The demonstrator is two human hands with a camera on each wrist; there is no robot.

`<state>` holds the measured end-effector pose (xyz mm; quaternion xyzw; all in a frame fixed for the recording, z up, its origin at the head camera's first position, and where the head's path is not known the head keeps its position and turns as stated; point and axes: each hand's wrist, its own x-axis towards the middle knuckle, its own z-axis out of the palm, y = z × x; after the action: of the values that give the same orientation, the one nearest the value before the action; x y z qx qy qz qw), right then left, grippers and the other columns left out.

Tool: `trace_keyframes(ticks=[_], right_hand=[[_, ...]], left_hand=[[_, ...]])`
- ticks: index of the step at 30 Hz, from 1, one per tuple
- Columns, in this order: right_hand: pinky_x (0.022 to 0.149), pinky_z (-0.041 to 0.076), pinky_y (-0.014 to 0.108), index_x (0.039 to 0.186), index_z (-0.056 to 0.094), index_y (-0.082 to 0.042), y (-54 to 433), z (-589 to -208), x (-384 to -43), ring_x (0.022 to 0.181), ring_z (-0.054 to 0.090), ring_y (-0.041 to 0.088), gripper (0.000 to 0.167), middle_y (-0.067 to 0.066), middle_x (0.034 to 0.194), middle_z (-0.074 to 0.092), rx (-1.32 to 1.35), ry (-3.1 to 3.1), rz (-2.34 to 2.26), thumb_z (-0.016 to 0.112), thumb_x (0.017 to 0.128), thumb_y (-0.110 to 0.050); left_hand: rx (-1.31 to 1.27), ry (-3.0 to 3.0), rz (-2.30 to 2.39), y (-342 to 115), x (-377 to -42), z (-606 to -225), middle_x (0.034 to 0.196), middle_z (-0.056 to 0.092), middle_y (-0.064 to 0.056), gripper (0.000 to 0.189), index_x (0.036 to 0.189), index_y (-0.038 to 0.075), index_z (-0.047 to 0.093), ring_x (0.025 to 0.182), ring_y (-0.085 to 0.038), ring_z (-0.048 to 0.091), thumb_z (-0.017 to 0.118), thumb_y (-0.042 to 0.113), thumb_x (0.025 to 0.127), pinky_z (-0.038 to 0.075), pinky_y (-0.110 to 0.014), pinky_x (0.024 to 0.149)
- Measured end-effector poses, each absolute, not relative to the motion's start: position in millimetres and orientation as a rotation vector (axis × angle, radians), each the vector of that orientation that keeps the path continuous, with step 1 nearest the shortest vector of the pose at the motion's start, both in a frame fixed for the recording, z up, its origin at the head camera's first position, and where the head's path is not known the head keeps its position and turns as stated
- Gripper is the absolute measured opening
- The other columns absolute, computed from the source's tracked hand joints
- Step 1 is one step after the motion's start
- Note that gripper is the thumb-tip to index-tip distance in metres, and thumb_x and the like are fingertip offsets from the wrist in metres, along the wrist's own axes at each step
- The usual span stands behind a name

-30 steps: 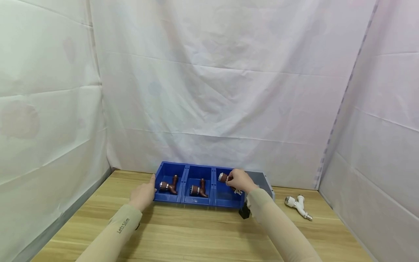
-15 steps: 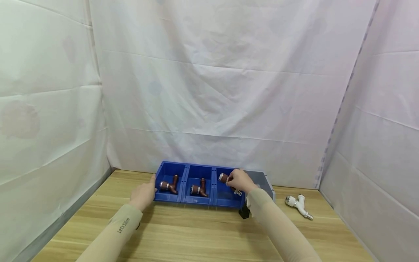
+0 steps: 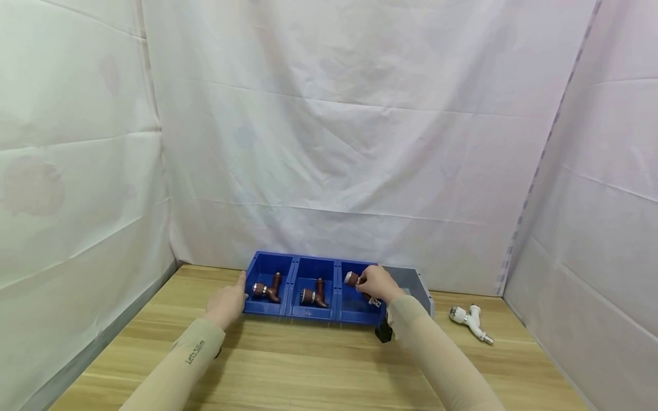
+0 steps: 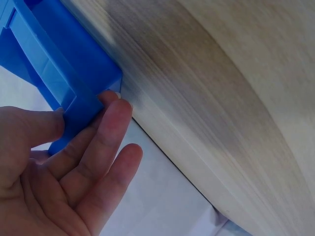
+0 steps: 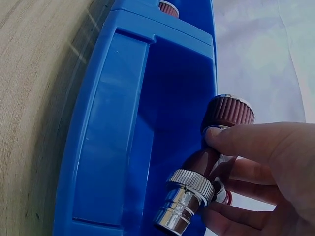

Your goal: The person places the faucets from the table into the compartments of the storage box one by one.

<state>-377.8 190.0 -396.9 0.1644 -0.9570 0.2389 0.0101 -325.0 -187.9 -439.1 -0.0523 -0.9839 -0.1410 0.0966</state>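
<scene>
My right hand [image 3: 380, 282] holds a brown faucet [image 5: 229, 112] with a ribbed knob and a chrome threaded end, thumb on its neck. The faucet is over the third blue bin [image 3: 354, 317], its chrome end pointing down to the right in the head view. At the row's far left, my left hand [image 3: 226, 302] grips the end wall of the first blue bin [image 4: 81, 115] between thumb and fingers. Inside that bin lies a brown faucet [image 3: 266, 290]; a similar brown faucet [image 3: 315, 295] lies in the middle blue bin [image 3: 311, 313].
A grey bin [image 3: 424, 291] adjoins the row on the right, partly hidden by my right arm. A white faucet [image 3: 472, 322] lies on the wooden table [image 3: 308, 365] further right. A small black block [image 3: 383, 332] sits by the front edge of the bins. White cloth [image 3: 329, 142] encloses the back and sides.
</scene>
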Motion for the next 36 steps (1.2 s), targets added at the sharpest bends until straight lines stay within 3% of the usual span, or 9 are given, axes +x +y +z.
trace_keyframes(ticks=[1, 4, 15, 36], right_hand=[[0.054, 0.049, 0.032, 0.069, 0.071, 0.001, 189.8, -397.7, -378.1, 0.042, 0.05, 0.014, 0.023, 0.002, 0.047, 0.053, 0.511, -2.99, 0.754, 0.069, 0.088, -0.011], [0.05, 0.045, 0.028, 0.069, 0.071, 0.002, 189.4, -400.1, -379.8, 0.041, 0.048, 0.013, 0.023, -0.001, 0.045, 0.049, 0.515, -2.993, 0.735, 0.069, 0.088, -0.011], [0.05, 0.046, 0.028, 0.061, 0.067, -0.01, 188.0, -398.7, -379.6, 0.043, 0.05, 0.013, 0.027, 0.002, 0.048, 0.052, 0.473, -3.006, 0.715, 0.07, 0.088, -0.01], [0.051, 0.046, 0.028, 0.059, 0.066, -0.01, 183.7, -399.6, -380.9, 0.043, 0.049, 0.012, 0.028, 0.003, 0.049, 0.055, 0.472, -3.011, 0.681, 0.071, 0.086, -0.009]], left_hand=[[-0.159, -2.914, -0.422, -187.8, -324.6, -438.8, 0.087, 0.067, -0.022, 0.063, 0.147, -0.009, 0.026, 0.065, -0.03, 0.06, 0.056, 0.017, 0.099, 0.048, -0.04, 0.051], [-0.163, -2.915, -0.431, -187.5, -323.2, -437.5, 0.086, 0.067, -0.021, 0.063, 0.147, -0.01, 0.026, 0.064, -0.029, 0.06, 0.056, 0.016, 0.098, 0.048, -0.04, 0.051], [-0.16, -2.92, -0.425, -186.4, -324.2, -435.9, 0.081, 0.066, -0.019, 0.063, 0.147, -0.009, 0.026, 0.06, -0.026, 0.057, 0.056, 0.016, 0.098, 0.047, -0.04, 0.05], [-0.156, -2.921, -0.421, -187.8, -325.2, -438.0, 0.091, 0.067, -0.023, 0.063, 0.148, -0.009, 0.026, 0.068, -0.032, 0.062, 0.056, 0.017, 0.098, 0.05, -0.042, 0.054]])
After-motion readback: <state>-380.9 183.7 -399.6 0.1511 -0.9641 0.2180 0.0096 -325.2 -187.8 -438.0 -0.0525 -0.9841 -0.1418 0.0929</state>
